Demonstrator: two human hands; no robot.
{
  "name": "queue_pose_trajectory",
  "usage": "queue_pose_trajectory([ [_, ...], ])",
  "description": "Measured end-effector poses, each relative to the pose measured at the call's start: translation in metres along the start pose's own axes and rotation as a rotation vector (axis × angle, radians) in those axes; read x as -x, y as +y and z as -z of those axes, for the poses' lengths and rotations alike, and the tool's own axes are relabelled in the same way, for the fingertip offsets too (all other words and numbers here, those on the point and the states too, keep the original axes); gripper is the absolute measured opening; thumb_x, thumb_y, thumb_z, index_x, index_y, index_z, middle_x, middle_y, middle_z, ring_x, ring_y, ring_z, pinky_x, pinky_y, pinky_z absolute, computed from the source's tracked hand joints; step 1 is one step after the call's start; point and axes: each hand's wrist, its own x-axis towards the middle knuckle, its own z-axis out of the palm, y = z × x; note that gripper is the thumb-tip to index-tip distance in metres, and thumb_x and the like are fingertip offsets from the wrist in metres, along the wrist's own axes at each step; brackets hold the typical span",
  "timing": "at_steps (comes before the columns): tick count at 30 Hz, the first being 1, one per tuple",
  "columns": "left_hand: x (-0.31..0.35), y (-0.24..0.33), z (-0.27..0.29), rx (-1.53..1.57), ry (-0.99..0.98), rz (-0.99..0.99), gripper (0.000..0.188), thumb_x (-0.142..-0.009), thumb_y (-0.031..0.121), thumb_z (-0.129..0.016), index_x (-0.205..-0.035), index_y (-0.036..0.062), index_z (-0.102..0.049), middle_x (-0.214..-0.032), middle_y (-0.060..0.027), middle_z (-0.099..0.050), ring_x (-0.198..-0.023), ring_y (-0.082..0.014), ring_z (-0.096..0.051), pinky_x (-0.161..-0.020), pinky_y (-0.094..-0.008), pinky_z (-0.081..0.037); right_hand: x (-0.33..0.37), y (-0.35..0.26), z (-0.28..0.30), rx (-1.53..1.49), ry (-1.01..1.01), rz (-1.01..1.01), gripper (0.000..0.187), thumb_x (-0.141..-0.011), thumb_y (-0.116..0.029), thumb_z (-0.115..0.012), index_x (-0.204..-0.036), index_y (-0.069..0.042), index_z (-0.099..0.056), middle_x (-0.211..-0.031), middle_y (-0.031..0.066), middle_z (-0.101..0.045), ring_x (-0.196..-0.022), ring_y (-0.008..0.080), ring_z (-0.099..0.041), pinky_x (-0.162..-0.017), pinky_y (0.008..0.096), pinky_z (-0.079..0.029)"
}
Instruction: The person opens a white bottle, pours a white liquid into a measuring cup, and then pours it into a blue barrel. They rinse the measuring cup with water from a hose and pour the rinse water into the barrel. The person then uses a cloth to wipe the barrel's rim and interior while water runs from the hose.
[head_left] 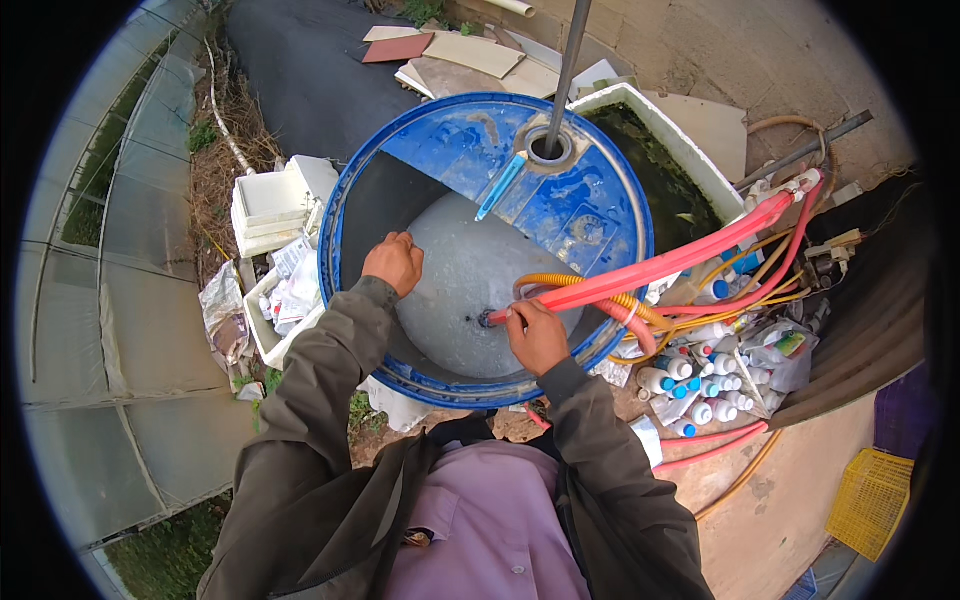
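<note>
A large blue barrel (332,240) stands in front of me, with part of its top cut away and greyish, cloudy liquid (455,255) inside. Over the liquid's left side, my left hand (395,264) is closed with its fingers curled; anything in it is hidden. My right hand (537,336) grips a red hose (660,255) near its end, which points down at the liquid. A yellow corrugated hose (555,280) and another pinkish hose run over the rim beside that hand. On the remaining lid lies a light blue cutter-like tool (502,186).
A metal rod (568,75) rises from the lid's opening. White foam boxes (275,205) sit left; a foam tub (690,150) of dark green water is behind right. Several bottles (715,385) and hoses cover the ground at right, near a yellow crate (868,500).
</note>
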Motion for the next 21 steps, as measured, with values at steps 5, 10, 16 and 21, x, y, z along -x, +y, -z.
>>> queue_pose_trajectory([
  [5, 0.019, -0.010, -0.011, 0.187, 0.019, 0.101, 0.037, -0.096, 0.028, -0.050, -0.112, -0.0014, -0.067, -0.114, -0.0268, -0.065, -0.100, -0.0470, -0.063, -0.091, -0.0540, -0.051, 0.008, 0.005, -0.004, -0.006, 0.022, 0.030, 0.016, -0.093, -0.017, -0.061, -0.093, -0.003, -0.067, -0.088, 0.0185, -0.066, -0.085, 0.0402, -0.064, -0.076, 0.0479, -0.051],
  [10, 0.012, -0.033, -0.016, 0.423, -0.167, 0.378, 0.037, -0.094, 0.032, -0.048, -0.107, 0.0028, -0.067, -0.109, -0.0214, -0.067, -0.092, -0.0379, -0.067, -0.078, -0.0472, -0.055, 0.017, 0.012, -0.008, 0.000, -0.029, -0.030, 0.016, -0.093, -0.018, -0.060, -0.095, -0.003, -0.067, -0.089, 0.0178, -0.065, -0.087, 0.0395, -0.063, -0.078, 0.0466, -0.051],
  [16, 0.035, -0.030, -0.012, 1.299, -0.223, 0.787, 0.033, -0.095, 0.034, -0.050, -0.110, 0.0070, -0.061, -0.109, -0.0139, -0.061, -0.086, -0.0234, -0.060, -0.062, -0.0333, -0.053, 0.012, 0.016, -0.012, -0.092, -0.070, -0.036, 0.023, -0.095, -0.022, -0.064, -0.110, -0.004, -0.066, -0.094, 0.0149, -0.064, -0.080, 0.0293, -0.065, -0.074, 0.0404, -0.053],
  [21, 0.051, 0.006, -0.005, 1.508, -0.293, 0.828, 0.033, -0.098, 0.033, -0.053, -0.118, 0.0065, -0.055, -0.110, -0.0155, -0.058, -0.084, -0.0230, -0.058, -0.062, -0.0329, -0.052, -0.006, -0.002, -0.025, -0.474, -0.126, -0.214, 0.051, -0.101, -0.035, -0.062, -0.141, -0.006, -0.049, -0.104, 0.0126, -0.061, -0.082, 0.0175, -0.065, -0.068, 0.0322, -0.055],
])
